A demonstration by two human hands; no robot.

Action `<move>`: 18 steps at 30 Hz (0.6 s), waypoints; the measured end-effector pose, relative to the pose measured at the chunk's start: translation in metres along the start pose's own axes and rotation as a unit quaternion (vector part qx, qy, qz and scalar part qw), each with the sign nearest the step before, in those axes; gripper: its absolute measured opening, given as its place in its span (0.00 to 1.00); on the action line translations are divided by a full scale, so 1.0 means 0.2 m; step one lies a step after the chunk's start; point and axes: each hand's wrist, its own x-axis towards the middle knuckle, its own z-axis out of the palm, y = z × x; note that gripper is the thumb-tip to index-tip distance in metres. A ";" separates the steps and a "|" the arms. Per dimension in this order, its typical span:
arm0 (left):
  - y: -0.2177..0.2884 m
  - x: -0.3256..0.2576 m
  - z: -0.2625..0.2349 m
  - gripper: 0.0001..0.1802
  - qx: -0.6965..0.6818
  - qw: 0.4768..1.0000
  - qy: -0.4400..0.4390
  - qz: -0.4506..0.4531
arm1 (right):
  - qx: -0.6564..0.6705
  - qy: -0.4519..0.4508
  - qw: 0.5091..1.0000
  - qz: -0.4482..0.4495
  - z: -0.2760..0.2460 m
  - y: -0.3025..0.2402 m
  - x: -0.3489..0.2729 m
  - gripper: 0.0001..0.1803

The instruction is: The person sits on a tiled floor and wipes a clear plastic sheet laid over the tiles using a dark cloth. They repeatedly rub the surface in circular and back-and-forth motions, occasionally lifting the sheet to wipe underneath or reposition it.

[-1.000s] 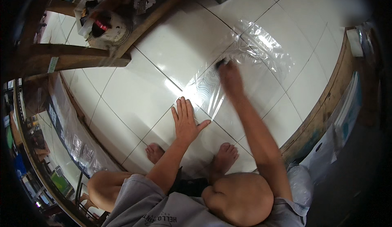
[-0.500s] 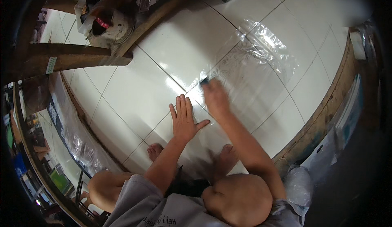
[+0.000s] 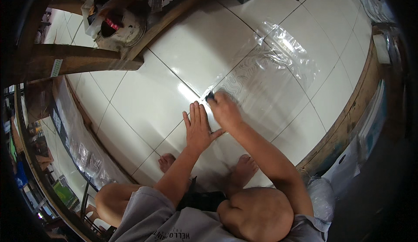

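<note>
A clear plastic sheet (image 3: pixel 272 92) with a pattern of thin wavy lines lies on the white tiled floor (image 3: pixel 150 98) in front of me. My left hand (image 3: pixel 198 131) is pressed flat near the sheet's near left corner, fingers stretched out and thumb spread to the right. My right hand (image 3: pixel 226 111) is closed around a small dark object (image 3: pixel 210 95) at the sheet's left edge, just beyond my left fingertips. What kind of object it is cannot be made out, as the fingers cover most of it. Farther off, the sheet is crinkled and shiny.
At the upper left stands a low wooden frame (image 3: pixel 96 59) with a stained bucket (image 3: pixel 126 28) beside it. A worn wooden edge (image 3: pixel 339 133) curves along the right, with plastic packs (image 3: pixel 365 137) behind it. My bare feet (image 3: pixel 246 168) are near the sheet.
My right hand has come nearer and slightly left with the dark object, close to my left fingertips. The left hand stays flat in nearly the same place.
</note>
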 end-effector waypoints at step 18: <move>0.00 -0.02 0.02 0.68 -0.009 1.000 0.014 0.003 | -0.070 0.026 0.997 0.016 -0.06 0.13 0.11 0.09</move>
